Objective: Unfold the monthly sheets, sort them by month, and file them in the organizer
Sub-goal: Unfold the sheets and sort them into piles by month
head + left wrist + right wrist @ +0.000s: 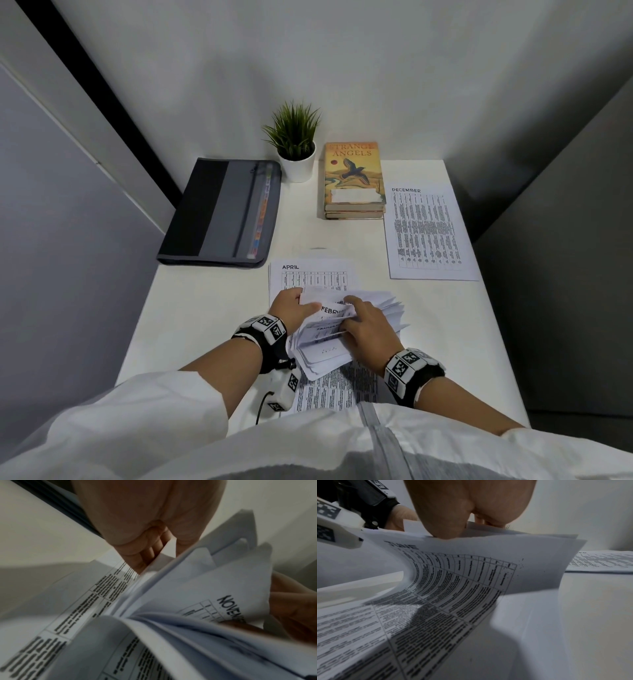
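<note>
While both hands grip folded sheets (346,325) | left hand (291,305) | right hand (368,329)

Thin matt white paper sheets (346,329), creased and printed in black, lie under the hands. Beyond them: a smooth matt white surface (205,308), a dark cloth organizer (219,212), and a glossy white plant pot (297,167).

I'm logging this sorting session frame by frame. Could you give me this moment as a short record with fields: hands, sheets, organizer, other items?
left hand: grips the far-left edge of the folded stack
right hand: fingers curled into the stack's layers, parting them
laid flat: December sheet at right; April sheet beyond the hands
headings visible in the stack: February, November, June
organizer: lying flat at far left, nothing filed yet
other items: potted plant, books
</note>
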A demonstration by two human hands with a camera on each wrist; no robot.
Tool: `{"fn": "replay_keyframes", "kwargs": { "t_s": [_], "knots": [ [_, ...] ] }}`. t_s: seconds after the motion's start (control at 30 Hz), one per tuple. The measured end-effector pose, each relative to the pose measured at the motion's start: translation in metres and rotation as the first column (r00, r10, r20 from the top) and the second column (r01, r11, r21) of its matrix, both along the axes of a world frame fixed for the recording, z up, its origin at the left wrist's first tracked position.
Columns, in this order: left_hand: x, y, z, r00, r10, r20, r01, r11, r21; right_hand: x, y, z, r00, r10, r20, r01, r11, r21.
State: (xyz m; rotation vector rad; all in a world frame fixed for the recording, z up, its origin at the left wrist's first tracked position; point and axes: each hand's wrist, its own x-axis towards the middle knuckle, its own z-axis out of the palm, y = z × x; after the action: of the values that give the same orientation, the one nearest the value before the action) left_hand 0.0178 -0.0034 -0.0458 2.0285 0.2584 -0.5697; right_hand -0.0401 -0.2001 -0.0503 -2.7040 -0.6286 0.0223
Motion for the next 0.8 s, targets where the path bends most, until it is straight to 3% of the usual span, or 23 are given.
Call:
{"fn": "replay_keyframes", "kwargs": {
  "t_s": [0.13,0.47,0.8],
  "knots": [
    [-0.003,-0.004,0.000,0.999,0.035,0.001,-0.034,0.995,-0.093,0.000,0.001,0.001,0.999,0.011,0.048,-0.011,1.000,-0.004],
    [0.005,0.001,0.001,0.999,-0.022,0.027,0.019,0.995,0.100,-0.002,0.002,0.003,1.000,-0.023,-0.008,0.022,1.000,-0.012],
    [0.002,0.001,-0.009,1.000,0.012,0.008,-0.012,0.999,-0.052,0.000,0.001,0.003,1.000,0.006,0.015,-0.006,1.000,-0.005]
  ]
}}
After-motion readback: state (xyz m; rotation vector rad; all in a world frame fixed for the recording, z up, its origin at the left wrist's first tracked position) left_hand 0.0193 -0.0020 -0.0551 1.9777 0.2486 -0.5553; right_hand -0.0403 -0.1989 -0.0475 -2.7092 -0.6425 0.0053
